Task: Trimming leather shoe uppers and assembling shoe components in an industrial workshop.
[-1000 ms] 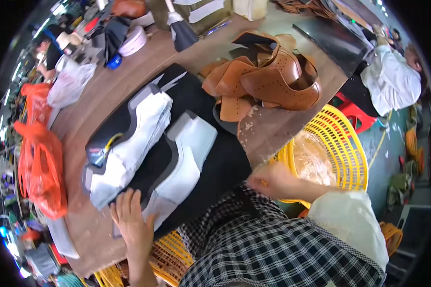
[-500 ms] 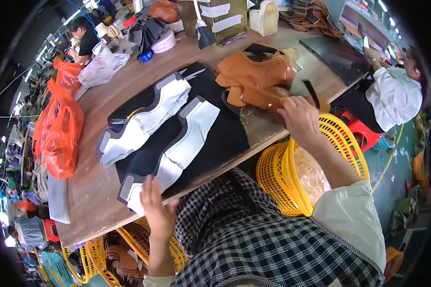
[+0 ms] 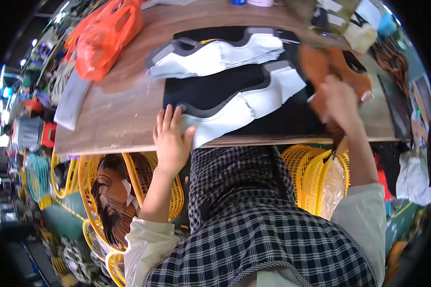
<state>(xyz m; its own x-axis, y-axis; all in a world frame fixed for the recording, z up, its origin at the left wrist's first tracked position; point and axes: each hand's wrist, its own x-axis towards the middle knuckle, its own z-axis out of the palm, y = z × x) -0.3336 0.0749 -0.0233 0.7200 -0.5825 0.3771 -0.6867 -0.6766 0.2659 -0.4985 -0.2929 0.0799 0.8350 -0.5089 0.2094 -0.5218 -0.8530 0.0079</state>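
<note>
My left hand [image 3: 171,138] lies flat with its fingers apart at the left end of the nearer white piece [image 3: 225,117], which has a grey edge strip. That piece rests on a black mat [image 3: 287,117]. Beyond it lies a stack of similar white pieces [image 3: 220,57] with grey edging. My right hand [image 3: 340,100] is closed on a brown leather piece [image 3: 315,64] at the mat's right side. Motion smears the hand and the leather, and part of the piece hangs below the fingers. Other brown leather pieces [image 3: 352,71] lie just behind that hand.
An orange plastic bag [image 3: 100,45] stands on the table's [image 3: 115,115] left. Yellow baskets [image 3: 84,191] holding brown pieces sit below the left edge. Another yellow basket [image 3: 316,184] with clear plastic is below the right. A dark board [image 3: 392,107] lies at the far right.
My view has turned, so the table edge runs level. My left hand has settled at the white piece's end. My right hand has come over the mat's right side with brown leather.
</note>
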